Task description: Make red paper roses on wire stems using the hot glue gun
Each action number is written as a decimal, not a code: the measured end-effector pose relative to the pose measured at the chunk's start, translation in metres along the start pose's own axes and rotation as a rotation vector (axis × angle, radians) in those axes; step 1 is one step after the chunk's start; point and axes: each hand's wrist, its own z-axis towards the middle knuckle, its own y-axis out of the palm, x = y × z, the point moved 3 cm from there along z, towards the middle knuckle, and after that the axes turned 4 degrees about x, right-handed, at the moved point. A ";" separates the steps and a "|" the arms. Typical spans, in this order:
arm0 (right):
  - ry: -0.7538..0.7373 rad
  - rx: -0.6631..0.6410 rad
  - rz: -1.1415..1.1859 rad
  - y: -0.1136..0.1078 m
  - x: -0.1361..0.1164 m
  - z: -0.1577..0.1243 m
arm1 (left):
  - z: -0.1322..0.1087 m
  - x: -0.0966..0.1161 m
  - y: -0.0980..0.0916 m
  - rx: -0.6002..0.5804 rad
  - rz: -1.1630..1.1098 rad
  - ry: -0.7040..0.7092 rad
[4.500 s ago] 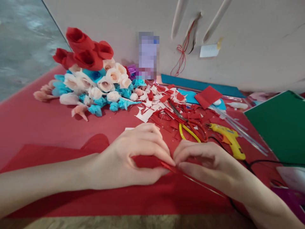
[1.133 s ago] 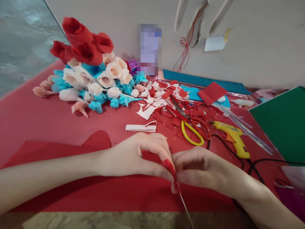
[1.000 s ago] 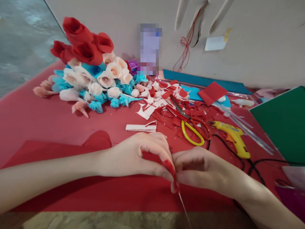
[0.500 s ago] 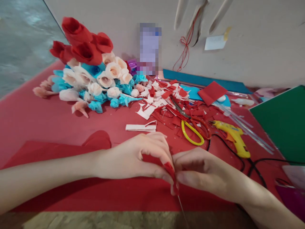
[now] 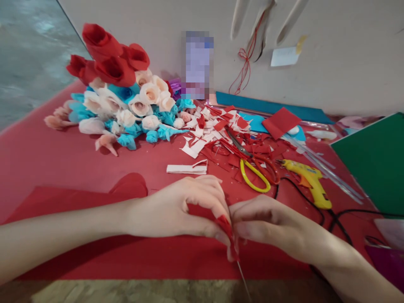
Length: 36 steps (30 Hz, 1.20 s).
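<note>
Near the front edge of the red table, my left hand (image 5: pixel 192 210) pinches a small red crepe paper flower (image 5: pixel 226 229) between thumb and fingers. A thin wire stem (image 5: pixel 243 277) runs down from the paper past the table edge. My right hand (image 5: pixel 265 223) meets it from the other side, thumb and fingertips closed against the same red paper. The fingers cover much of the flower, so its full shape is hidden. Beneath my hands lies a large red paper sheet (image 5: pixel 142 256), with a rounded red paper piece (image 5: pixel 131 185) behind my left wrist.
Red-and-yellow-handled scissors (image 5: pixel 255 174) lie beyond my hands, beside red and white paper scraps (image 5: pixel 205 130). A yellow glue gun (image 5: pixel 309 181) with a black cord lies right. Paper flowers (image 5: pixel 126 99) are heaped back left. A folded white strip (image 5: pixel 187 169) and green board (image 5: pixel 375 164) are also there.
My right thumb and fingertips have shifted very slightly on the red paper, and the wire stem has tilted a little. Everything else stays in place.
</note>
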 end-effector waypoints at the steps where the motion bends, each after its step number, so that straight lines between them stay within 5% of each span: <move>1: -0.001 -0.002 -0.006 0.000 -0.001 -0.001 | 0.000 0.001 -0.001 0.007 -0.013 0.008; 4: -0.084 0.081 -0.137 -0.001 -0.006 -0.005 | -0.001 0.003 -0.003 0.038 -0.034 0.037; 9: -0.392 0.433 -0.411 0.000 -0.014 -0.018 | -0.002 0.008 -0.005 0.114 -0.015 0.076; 18: -0.577 0.571 -0.518 0.011 -0.022 -0.024 | 0.000 0.006 -0.007 0.157 -0.001 0.065; 36: -0.459 0.423 -0.580 0.011 -0.016 -0.024 | 0.000 0.005 -0.004 0.152 0.050 0.067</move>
